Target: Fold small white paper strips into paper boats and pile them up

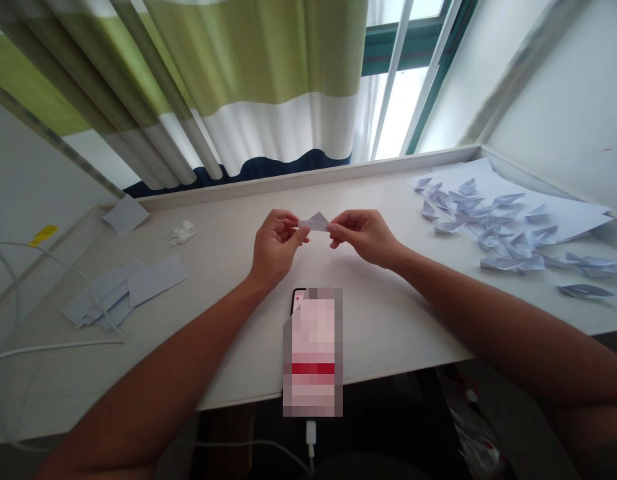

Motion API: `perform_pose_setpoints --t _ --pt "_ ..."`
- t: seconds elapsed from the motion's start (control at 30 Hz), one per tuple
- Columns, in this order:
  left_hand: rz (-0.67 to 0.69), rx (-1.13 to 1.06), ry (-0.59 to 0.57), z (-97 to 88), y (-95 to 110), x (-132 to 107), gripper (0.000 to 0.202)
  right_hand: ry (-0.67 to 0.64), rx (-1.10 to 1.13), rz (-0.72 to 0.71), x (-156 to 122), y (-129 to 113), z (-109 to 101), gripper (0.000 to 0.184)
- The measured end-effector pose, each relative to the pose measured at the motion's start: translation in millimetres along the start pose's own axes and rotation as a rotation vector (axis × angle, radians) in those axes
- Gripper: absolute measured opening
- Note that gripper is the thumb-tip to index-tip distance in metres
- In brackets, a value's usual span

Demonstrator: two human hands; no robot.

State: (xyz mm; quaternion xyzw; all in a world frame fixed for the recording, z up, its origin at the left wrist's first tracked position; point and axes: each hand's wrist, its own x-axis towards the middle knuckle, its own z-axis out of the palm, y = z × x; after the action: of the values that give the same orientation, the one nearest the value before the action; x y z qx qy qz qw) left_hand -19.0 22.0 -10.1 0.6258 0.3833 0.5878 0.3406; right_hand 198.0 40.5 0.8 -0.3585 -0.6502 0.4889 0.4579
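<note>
Between my two hands, a small folded piece of white paper (317, 223) is held up over the desk, its peak pointing upward. My left hand (278, 243) pinches its left end between thumb and fingers. The right end is pinched by my right hand (361, 233), thumb nearest me. Fingers cover both ends of the paper, so its full shape is hidden. Below the hands, a phone (313, 350) with a blurred-out screen lies at the desk's front edge, a white cable plug (311, 433) at its lower end.
Many folded paper boats (518, 245) crowd the right side, some on white sheets (563, 207). Loose paper pieces (156, 280) lie at left under a white cable (83, 283). Crumpled paper (182, 233) and a single sheet (126, 215) sit farther back. A curtain (268, 60) hangs behind the desk (228, 363).
</note>
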Motion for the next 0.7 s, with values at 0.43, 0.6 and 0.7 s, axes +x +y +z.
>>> perform_pose_setpoints --t 0.43,0.6,0.7 --pt "0.047 0.2 0.062 -0.7 12.9 -8.3 0.021 -0.154 0.049 -0.041 -5.6 1.5 5.8 0.05" --pt "0.011 0.202 -0.006 -2.2 11.0 -6.7 0.022 -0.133 0.0 -0.05 -10.1 -1.6 9.9 0.051" --pt "-0.074 0.155 -0.045 -2.2 8.6 -4.8 0.028 -0.116 -0.013 -0.064 -10.3 -0.7 9.8 0.052"
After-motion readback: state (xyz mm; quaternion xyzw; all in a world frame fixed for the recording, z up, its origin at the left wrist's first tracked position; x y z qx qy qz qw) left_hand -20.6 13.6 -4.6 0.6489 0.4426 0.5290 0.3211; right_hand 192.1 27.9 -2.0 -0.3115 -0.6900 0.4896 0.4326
